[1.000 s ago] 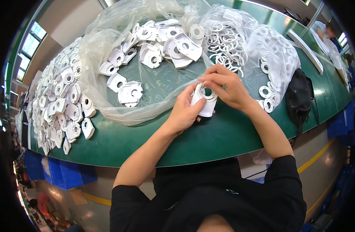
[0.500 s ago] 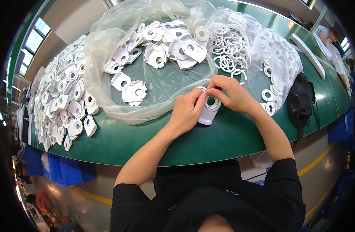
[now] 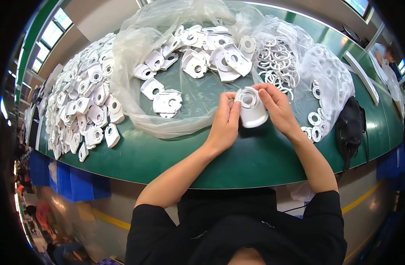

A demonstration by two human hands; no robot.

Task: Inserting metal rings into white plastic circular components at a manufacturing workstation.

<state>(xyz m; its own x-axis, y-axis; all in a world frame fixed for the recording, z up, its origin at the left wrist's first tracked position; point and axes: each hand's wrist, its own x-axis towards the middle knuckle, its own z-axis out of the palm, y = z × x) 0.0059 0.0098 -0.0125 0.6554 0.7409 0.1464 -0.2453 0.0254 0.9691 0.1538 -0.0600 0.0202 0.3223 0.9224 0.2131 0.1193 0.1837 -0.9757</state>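
Note:
Between both hands I hold a white plastic part (image 3: 254,118) with a round hole at its top end and a wide curved skirt below. My left hand (image 3: 224,123) grips its left edge, thumb on the front by the hole. On the right edge sits my right hand (image 3: 278,109), its thumb pressed near the rim of the hole. A white ring seems to lie around the hole; its seating is too small to tell. Beyond my hands, similar white parts (image 3: 194,64) lie on a spread clear plastic bag (image 3: 160,130). Open white rings (image 3: 277,62) are heaped further right.
A large pile of white parts (image 3: 81,104) covers the left of the green table (image 3: 176,165). Flat white washers (image 3: 314,118) spill from a clear bag at right, beside a black pouch (image 3: 349,130). A white strip (image 3: 361,77) lies behind it. Another person (image 3: 381,53) is at far right.
The white part has come up off the table and tilted, its holed end toward me. My hands have moved from pinching at its top to gripping its two sides. The view has shifted slightly.

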